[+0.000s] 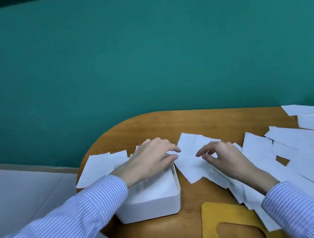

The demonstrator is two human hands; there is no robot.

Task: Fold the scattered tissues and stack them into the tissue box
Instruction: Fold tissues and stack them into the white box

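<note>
Left hand (pixel 150 159) hovers over open tissue box (pixel 152 207), grip loose, fingertips touching tissue (pixel 190 161) on tabletop (pixel 171 232); right hand (pixel 222 155) rests on it, grip half-curled, empty.

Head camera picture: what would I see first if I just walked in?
First, the white tissues scattered over the right side of the wooden table, against a big teal wall. Next, the two hands in the middle: the left hand lies over the open white tissue box, and the right hand hovers over a tissue beside it. The yellow slotted lid lies at the near edge.
</note>
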